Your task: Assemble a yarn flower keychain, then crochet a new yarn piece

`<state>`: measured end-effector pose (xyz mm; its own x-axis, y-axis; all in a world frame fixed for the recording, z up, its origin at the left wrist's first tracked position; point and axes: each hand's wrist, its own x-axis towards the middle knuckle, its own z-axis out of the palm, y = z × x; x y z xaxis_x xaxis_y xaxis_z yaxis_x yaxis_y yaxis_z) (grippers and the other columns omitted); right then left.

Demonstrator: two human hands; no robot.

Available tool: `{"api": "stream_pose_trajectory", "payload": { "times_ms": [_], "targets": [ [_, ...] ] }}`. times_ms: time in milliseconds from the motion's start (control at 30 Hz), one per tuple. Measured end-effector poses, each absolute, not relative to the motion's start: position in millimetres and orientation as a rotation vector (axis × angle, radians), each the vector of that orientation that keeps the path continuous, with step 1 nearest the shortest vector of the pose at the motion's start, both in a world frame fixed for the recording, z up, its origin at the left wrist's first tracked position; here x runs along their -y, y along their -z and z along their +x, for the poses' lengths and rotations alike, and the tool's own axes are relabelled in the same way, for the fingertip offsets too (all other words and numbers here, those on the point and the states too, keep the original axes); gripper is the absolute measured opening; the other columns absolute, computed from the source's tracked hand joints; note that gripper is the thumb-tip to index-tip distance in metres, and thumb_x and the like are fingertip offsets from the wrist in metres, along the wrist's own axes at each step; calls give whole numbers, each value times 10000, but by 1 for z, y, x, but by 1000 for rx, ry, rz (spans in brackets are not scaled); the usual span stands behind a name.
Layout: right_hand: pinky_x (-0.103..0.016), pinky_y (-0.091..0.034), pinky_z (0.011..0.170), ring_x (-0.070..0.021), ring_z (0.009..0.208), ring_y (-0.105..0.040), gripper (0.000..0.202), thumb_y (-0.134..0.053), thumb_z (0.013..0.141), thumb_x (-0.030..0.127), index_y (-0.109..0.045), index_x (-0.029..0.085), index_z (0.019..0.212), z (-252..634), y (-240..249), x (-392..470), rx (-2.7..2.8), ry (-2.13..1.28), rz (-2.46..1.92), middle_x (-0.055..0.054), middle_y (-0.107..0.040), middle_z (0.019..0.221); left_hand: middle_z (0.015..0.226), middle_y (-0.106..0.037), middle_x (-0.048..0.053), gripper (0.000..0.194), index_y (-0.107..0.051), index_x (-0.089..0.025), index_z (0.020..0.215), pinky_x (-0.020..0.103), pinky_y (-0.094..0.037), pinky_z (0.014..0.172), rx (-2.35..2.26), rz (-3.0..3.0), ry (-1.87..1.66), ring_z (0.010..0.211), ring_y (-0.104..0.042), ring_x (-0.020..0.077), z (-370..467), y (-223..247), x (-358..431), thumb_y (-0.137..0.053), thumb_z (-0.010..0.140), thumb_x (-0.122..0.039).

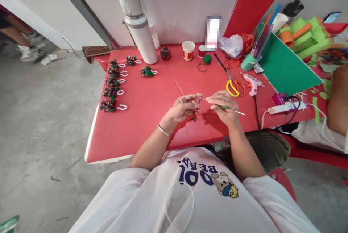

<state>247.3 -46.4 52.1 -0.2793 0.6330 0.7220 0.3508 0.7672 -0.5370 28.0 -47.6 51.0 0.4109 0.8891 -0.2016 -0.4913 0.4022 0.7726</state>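
My left hand (185,107) is closed on a small piece of multicoloured crochet work (196,114), which hangs below its fingers. A strand of yarn (174,80) runs from that hand back to a dark multicoloured yarn ball (165,53). Between the fingers of my right hand (224,107) is a crochet hook (239,112) with a green grip. Its thin metal tip reaches to the yarn at my left fingertips. Whether the tip sits inside a loop is too small to tell.
Several crocheted pieces with white bead loops (108,104) line the table's left side. Behind stand a white flask (141,37) and a paper cup (188,50). To the right lie scissors (232,84), a pink glue gun (253,84) and a power strip (286,107). Another person's arm (338,99) is at far right.
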Motion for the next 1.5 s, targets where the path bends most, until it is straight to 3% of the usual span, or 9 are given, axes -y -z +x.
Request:
{"api": "stream_pose_trajectory", "payload": {
  "times_ms": [400,533,633,767,900,1000,1133,1333,1500],
  "targets": [
    [-476,-618,872,-244,860,-732,353,-673,975,586,-792,295,814,253,-45,42,1505,-777,-819,-27,-779,763,613,-641,-14,293,-831,-104,887,194,-144,407,-667,716,-858,391,-312,-7,27,-49,47,-872,597,-106],
    [-468,-640,877,-238,895,-777,358,-671,959,637,-786,302,909,227,-25,47,1357,-877,-746,-22,-818,869,605,-641,-26,383,-823,-114,965,181,-193,406,-681,736,-911,394,-342,1,31,-47,48,-895,589,-120],
    [-502,-608,1017,-249,1097,-773,315,-670,976,599,-801,318,1032,211,-22,56,1528,-764,-793,-38,-839,1105,620,-650,-33,450,-810,-139,980,179,-341,455,-725,764,-1015,470,-492,48,35,-44,48,-925,545,-119],
    [-482,-607,994,-234,1070,-762,240,-687,989,530,-811,329,1032,209,-27,59,1584,-613,-819,-27,-847,1065,648,-667,-18,501,-812,-139,1033,202,-427,521,-750,819,-1046,554,-591,93,38,-43,48,-950,552,-143],
    [-469,-618,963,-231,1038,-760,295,-643,1009,557,-808,313,1016,215,-28,58,1559,-614,-887,-38,-845,1046,796,-734,18,513,-825,-144,1057,199,-359,489,-801,842,-1079,521,-516,42,36,-47,49,-978,568,-166],
    [-462,-616,954,-229,1030,-755,252,-649,1017,513,-808,318,1020,216,-27,59,1551,-606,-876,-30,-847,1037,722,-719,3,490,-834,-143,1029,202,-247,439,-830,826,-1097,447,-389,8,35,-50,48,-1000,577,-236],
    [-450,-600,938,-218,1008,-743,176,-643,1040,407,-804,343,1072,214,-30,63,1633,-500,-816,-5,-850,1044,673,-722,18,491,-832,-137,973,192,-251,439,-839,789,-1159,461,-457,33,38,-49,47,-1022,540,-268],
    [-436,-552,934,-238,1047,-702,168,-756,966,366,-808,393,1124,206,-19,73,1787,71,-972,-1,-841,1149,676,-735,18,527,-813,-124,1018,179,-320,467,-842,698,-1211,492,-520,51,42,-44,46,-1009,539,-227],
    [-444,-555,975,-236,1051,-691,211,-697,988,454,-791,431,1175,210,-15,69,1780,-87,-891,2,-832,1134,645,-698,-5,503,-823,-123,1026,181,-214,411,-746,633,-1086,414,-387,9,36,-47,46,-1004,562,-189]
  ]
}}
